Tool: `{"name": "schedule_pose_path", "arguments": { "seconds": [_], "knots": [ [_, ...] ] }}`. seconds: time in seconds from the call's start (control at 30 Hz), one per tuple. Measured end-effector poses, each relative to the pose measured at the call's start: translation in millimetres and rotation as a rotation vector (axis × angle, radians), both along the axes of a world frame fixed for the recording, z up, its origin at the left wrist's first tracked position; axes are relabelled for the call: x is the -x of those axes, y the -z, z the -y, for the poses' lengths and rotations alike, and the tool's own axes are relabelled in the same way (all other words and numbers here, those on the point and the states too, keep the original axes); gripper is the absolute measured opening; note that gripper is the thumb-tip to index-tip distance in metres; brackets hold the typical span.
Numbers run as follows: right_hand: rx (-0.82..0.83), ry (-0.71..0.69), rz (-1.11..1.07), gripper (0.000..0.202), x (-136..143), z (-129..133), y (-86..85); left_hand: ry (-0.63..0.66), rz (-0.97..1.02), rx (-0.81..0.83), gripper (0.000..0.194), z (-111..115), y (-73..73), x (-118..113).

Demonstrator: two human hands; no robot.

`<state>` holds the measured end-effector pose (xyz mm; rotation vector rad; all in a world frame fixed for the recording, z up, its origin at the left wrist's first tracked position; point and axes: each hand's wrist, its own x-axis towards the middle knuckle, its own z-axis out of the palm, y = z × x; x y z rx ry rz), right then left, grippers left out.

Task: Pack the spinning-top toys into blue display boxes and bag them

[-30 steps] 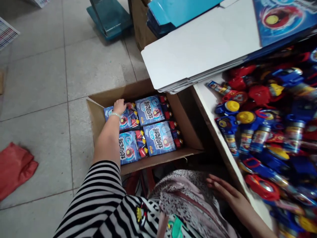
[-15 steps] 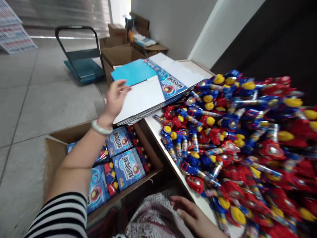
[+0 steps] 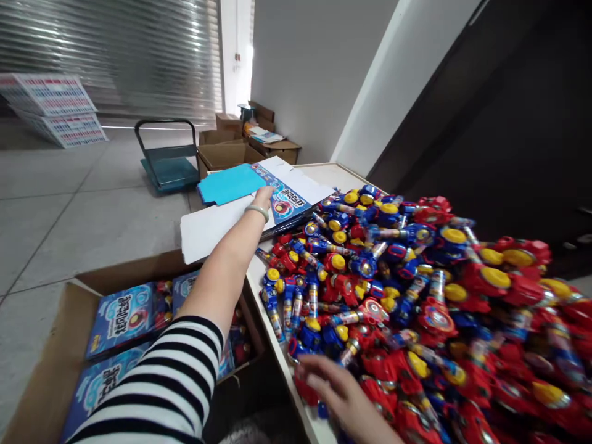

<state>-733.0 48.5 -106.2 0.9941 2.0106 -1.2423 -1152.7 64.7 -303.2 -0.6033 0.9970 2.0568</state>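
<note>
My left hand [image 3: 264, 197], with a pale bracelet on the wrist, reaches out onto a stack of flat printed card boxes [image 3: 215, 223] with white, light blue and patterned faces. Its fingers are mostly hidden behind the hand, so I cannot see whether they grip a sheet. My right hand [image 3: 340, 394] is by the near table edge with its fingers stretched apart, over red toys at the rim of a large heap of red and blue watch-like toys [image 3: 370, 265] with yellow caps and clear tubes. Nothing shows held in it.
An open carton [image 3: 50, 364] stands low at left, packed with blue printed boxes [image 3: 123, 317] of toys. The white table edge [image 3: 272, 345] runs between carton and heap. Behind are a platform trolley [image 3: 169, 166], brown cartons [image 3: 226, 154] and white printed cartons [image 3: 60, 114] near a shutter.
My left hand has moved from above the near left of the card stack to its patterned part. My right hand has come from my lap side over the toys. The view has tilted up.
</note>
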Motion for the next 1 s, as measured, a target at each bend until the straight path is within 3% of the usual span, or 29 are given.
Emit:
{"name": "schedule_pose_path", "arguments": {
  "seconds": [0.1,0.17,0.27,0.33,0.43,0.53,0.67,0.73,0.83,0.93,1.0],
  "knots": [
    [0.060,0.140,-0.199,0.062,68.4,-30.6,25.0,-0.009,0.098,0.073,0.025,-2.1,-6.4,3.0],
    [0.081,0.251,-0.284,0.065,92.2,-41.8,39.6,-0.023,0.122,0.067,0.019,-5.6,-9.7,5.3],
    [0.120,0.258,-0.289,0.061,87.8,-49.5,42.5,-0.048,0.086,-0.003,0.014,-15.7,-16.6,8.6],
    [0.096,0.152,-0.255,0.053,72.9,-55.5,26.0,-0.092,0.017,-0.059,0.013,-21.7,-24.4,10.3],
    [-0.143,-0.047,-0.313,0.040,69.4,-73.3,-27.0,-0.210,-0.137,-0.118,0.009,-18.3,-43.6,7.7],
    [-0.510,-0.151,-0.546,0.037,108.1,-96.3,-98.3,-0.330,-0.494,-0.175,0.008,5.3,-76.6,-10.8],
    [-1.031,-0.281,-0.817,0.058,177.2,-108.0,-177.0,-0.351,-0.946,-0.200,0.018,52.8,-146.2,-69.8],
    [-1.182,-0.243,-0.818,0.056,187.3,-98.1,-203.7,-0.309,-1.122,-0.229,0.025,76.8,-187.4,-106.7],
    [-1.320,-0.059,-0.822,0.036,153.8,-64.4,-240.7,-0.244,-1.358,-0.260,0.031,115.1,-248.8,-151.1],
    [-1.429,0.033,-0.981,0.028,80.5,-18.3,-283.3,-0.162,-1.541,-0.233,0.032,161.8,-303.2,-174.8],
    [-1.473,0.019,-1.083,0.030,27.7,14.8,-311.9,-0.086,-1.662,-0.235,0.032,193.9,-329.9,-187.9]
  ]
}}
